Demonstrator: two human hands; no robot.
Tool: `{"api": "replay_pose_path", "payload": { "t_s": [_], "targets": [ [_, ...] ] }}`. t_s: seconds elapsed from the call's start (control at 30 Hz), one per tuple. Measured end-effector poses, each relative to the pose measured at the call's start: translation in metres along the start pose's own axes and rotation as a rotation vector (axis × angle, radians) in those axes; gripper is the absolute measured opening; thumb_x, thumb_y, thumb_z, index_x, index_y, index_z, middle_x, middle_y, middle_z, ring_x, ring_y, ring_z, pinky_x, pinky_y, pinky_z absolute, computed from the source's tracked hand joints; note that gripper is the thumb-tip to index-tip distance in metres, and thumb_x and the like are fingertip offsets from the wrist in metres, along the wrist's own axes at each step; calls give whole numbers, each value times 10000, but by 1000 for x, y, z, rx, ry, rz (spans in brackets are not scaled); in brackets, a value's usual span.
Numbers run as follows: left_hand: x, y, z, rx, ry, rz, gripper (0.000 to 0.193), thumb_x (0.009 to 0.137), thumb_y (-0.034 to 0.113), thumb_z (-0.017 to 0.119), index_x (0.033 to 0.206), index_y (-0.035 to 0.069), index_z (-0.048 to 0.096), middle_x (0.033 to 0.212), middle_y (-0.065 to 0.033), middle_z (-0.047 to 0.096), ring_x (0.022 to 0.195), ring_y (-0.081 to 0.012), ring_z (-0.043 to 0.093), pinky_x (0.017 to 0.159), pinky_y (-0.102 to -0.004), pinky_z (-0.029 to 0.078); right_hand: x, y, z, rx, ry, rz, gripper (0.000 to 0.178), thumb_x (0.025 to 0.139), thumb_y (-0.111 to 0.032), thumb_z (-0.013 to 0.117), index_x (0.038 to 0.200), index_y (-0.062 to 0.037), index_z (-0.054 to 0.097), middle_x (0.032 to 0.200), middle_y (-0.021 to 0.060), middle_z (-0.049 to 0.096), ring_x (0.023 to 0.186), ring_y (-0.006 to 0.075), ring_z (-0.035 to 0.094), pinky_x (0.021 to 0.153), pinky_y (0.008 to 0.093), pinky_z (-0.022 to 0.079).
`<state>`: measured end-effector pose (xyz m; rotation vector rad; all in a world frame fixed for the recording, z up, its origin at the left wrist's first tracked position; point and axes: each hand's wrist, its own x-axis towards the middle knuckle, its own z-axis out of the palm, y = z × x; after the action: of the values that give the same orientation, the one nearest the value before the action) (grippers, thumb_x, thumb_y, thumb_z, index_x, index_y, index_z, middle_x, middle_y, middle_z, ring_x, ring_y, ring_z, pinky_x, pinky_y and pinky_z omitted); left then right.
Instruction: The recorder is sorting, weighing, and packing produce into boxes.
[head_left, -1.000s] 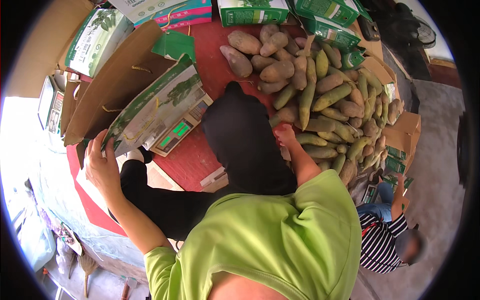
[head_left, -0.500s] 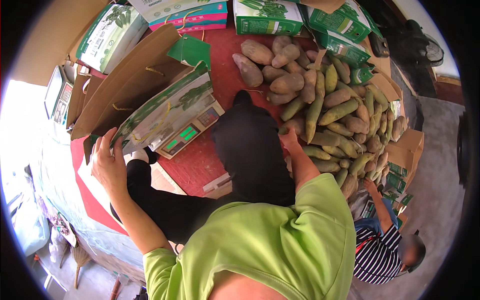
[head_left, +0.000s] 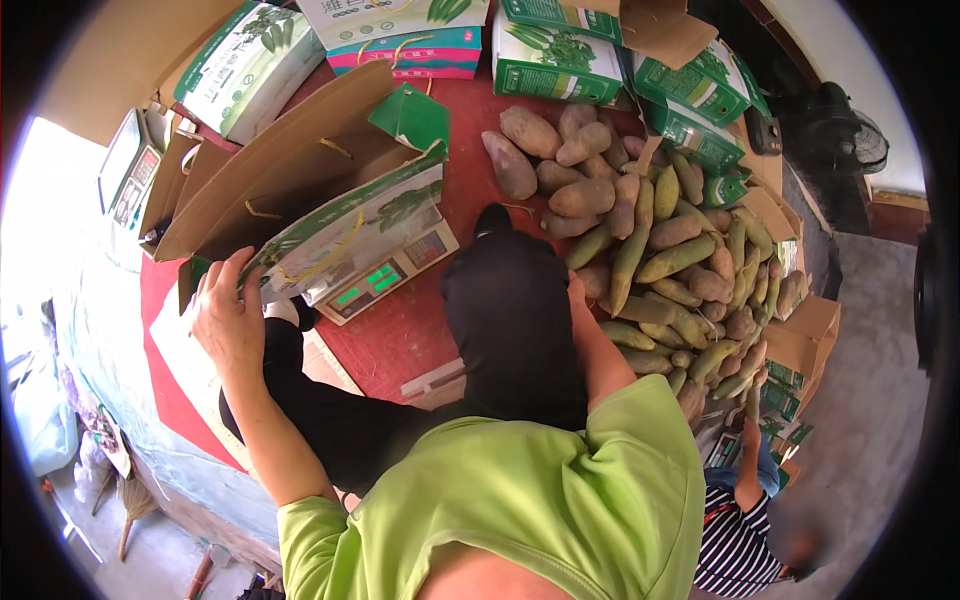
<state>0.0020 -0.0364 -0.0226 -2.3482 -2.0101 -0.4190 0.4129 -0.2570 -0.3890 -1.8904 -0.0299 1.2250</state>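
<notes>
I see the left hand (head_left: pixel 228 318) pinching the near end of an open carton (head_left: pixel 295 170), its length running forward-right; well apart, the right hand (head_left: pixel 579 298), its grip hidden, is beside the root pile (head_left: pixel 672 260), at its left edge.

White glare floods nine o'clock, beyond my bare left hand (head_left: pixel 229 325), brightly lit and sharp; curved edges sink into black.

The count runs to the person's two hands (head_left: pixel 228 318), two digital scales (head_left: pixel 388 277), one electric fan (head_left: pixel 850 138), one straw broom (head_left: pixel 134 500) and one co-worker (head_left: pixel 733 540). The green and brown root vegetables (head_left: pixel 676 258) overlap too heavily to number.
</notes>
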Motion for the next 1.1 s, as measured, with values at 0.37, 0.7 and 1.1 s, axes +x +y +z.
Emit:
{"api": "replay_pose_path", "payload": {
  "t_s": [0.37,0.7,1.1],
  "targets": [
    [-7,-10,-6,-34,-42,-5,153,828,182,639,972,151,678,870,-34,627,910,-243,607,781,-377,462,-87,-158,49,-677,115,-1047,437,637,-63,772,1037,-79,595,995,121,579,971,310,571,842,362,467],
    [-5,-10,-3,-88,-53,52,100,828,197,634,898,147,685,840,-14,608,875,-228,598,780,-371,453,-244,-351,75,196,-126,-1322,539,717,67,739,1201,11,508,1107,79,566,1000,169,564,914,299,456],
    [-4,-7,-6,-98,-71,65,111,829,191,636,894,116,687,858,-37,625,879,-261,609,747,-381,470,-240,-356,220,-295,-520,-1417,483,698,-39,790,1121,-39,558,1034,45,597,914,123,598,791,274,503]
  ]
}}
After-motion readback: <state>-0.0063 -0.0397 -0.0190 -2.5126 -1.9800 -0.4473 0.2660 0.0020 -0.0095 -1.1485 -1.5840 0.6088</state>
